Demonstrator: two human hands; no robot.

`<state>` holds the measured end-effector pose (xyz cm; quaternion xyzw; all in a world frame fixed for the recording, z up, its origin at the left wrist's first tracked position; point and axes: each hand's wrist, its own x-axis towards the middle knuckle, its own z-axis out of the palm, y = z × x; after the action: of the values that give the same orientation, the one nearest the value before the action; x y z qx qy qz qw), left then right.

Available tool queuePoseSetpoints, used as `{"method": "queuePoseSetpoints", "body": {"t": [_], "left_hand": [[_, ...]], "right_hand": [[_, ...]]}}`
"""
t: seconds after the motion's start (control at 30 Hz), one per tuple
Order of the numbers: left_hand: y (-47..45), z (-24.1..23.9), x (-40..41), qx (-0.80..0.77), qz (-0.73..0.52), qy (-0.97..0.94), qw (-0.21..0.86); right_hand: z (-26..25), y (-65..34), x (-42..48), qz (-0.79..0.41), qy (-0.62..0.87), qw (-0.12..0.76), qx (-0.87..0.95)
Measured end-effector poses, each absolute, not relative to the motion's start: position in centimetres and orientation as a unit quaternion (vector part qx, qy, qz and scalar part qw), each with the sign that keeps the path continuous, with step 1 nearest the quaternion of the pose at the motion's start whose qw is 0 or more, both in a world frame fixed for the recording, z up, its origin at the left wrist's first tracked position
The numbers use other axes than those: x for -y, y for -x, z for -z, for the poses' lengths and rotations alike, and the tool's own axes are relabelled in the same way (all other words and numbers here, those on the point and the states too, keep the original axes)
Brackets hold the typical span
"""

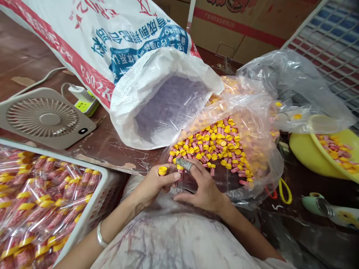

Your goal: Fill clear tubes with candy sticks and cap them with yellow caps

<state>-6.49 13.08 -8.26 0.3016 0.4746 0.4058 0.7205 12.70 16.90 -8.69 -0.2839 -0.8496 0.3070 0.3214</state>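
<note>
My left hand (154, 185) is closed, pinching a small tube with a yellow cap (162, 170) at its top. My right hand (200, 186) sits just right of it, fingers curled and meeting the left hand over the tube; a grey wrap covers its index finger (184, 164). Whether the right hand grips anything is hidden. Right behind both hands lies a heap of yellow caps and red-patterned tubes (215, 145) inside a clear plastic bag (252, 123).
A big white woven sack (134, 48), lined with plastic, lies open behind the hands. A white basket (97, 186) of bagged tubes stands at left. A small fan (46, 117) and power strip (84, 101) sit behind it. Yellow bowls (314, 157) and scissors (283, 188) are at right.
</note>
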Motion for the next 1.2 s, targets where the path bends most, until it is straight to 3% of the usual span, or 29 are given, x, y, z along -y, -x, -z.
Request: {"method": "queuePoseSetpoints", "body": {"t": [0.33, 0.6, 0.8, 0.93, 1.0, 1.1, 1.2], "left_hand": [[6.1, 9.5, -13.1, -0.387, -0.429, -0.161, 0.8], [6.6, 10.0, -13.3, -0.317, -0.468, -0.031, 0.824], [6.8, 10.5, -13.2, -0.261, -0.45, -0.079, 0.85], [7.2, 10.5, -13.3, -0.269, -0.432, -0.111, 0.854], [7.3, 10.4, -13.4, -0.287, -0.425, -0.135, 0.848], [7.1, 10.2, -13.6, -0.311, -0.418, -0.166, 0.837], [6.6, 10.1, -13.7, -0.325, -0.401, -0.177, 0.838]], "right_hand": [[10.5, -11.9, -16.4, -0.174, 0.34, 0.344, 0.858], [10.8, -12.1, -16.4, -0.294, 0.372, 0.386, 0.791], [10.3, -13.3, -16.9, -0.378, 0.344, 0.312, 0.801], [9.5, -17.1, -18.6, -0.203, 0.472, 0.291, 0.807], [9.7, -18.9, -19.4, -0.103, 0.513, 0.232, 0.82], [10.6, -20.4, -20.0, -0.059, 0.471, 0.134, 0.87], [11.4, -20.7, -20.3, -0.041, 0.452, 0.12, 0.883]]}}
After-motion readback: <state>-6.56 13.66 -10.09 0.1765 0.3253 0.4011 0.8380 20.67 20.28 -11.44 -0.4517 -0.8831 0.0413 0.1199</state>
